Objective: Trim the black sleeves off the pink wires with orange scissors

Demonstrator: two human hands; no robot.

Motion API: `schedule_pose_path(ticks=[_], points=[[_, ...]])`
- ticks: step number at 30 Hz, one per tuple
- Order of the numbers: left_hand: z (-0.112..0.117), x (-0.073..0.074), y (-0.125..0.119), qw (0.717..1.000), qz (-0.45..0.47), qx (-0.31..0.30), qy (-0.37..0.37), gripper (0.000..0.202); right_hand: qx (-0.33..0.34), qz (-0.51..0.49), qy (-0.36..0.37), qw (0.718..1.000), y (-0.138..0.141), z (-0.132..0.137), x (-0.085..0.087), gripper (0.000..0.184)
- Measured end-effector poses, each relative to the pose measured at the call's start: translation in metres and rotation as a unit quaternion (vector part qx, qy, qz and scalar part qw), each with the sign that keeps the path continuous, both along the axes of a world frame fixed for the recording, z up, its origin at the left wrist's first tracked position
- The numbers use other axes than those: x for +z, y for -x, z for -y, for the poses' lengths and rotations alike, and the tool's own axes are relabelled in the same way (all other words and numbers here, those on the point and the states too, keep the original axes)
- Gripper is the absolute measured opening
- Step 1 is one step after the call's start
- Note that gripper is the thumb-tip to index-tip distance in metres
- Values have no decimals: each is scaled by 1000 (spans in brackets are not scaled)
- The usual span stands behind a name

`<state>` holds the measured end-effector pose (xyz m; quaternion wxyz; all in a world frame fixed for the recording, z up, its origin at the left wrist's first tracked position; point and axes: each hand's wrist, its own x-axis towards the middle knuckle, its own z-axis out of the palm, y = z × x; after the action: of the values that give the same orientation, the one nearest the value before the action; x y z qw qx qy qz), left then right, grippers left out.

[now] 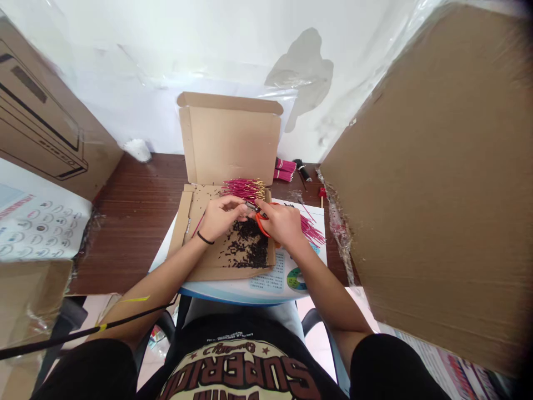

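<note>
Head view, open box [233,144], cardboard panel [437,183] right

Bright, even light fills the scene; the white wall [137,50] is nearly washed out, with glare on its plastic sheet [300,72]. Shadows are soft. Fisheye bending and blur smear the cardboard [437,166] at the right edge.

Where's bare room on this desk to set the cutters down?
Free: the wooden tabletop left of the open box, up to the printed carton. Crowded: scraps cover the box floor, pink wires lie right of it by the right hand holding the cutters.
</note>
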<state>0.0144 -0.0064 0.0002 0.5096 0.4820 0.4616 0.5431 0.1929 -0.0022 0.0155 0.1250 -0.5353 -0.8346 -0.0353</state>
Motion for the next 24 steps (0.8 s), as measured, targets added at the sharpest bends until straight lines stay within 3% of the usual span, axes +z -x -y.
schedule_pose_path(ticks=[4, 7, 12, 20, 22, 24], points=[[2, -5, -1, 998, -45, 37, -28, 37, 2, -9, 5, 1000, 1, -1, -3, 48], [5, -2, 0, 996, -75, 26, -31, 38, 7, -15, -2, 1000, -1, -3, -4, 43], [9, 9, -1, 996, -71, -46, -11, 49, 45, -42, -32, 998, -5, -6, -5, 36], [8, 16, 7, 970, 53, -229, 55, 47, 133, -107, -132, 976, -9, -12, -13, 33], [7, 16, 8, 975, 36, -217, 40, 45, 135, -108, -150, 973, -10, -14, -14, 33], [7, 14, 6, 986, -14, -164, -2, 42, 121, -106, -152, 975, -11, -14, -14, 34]])
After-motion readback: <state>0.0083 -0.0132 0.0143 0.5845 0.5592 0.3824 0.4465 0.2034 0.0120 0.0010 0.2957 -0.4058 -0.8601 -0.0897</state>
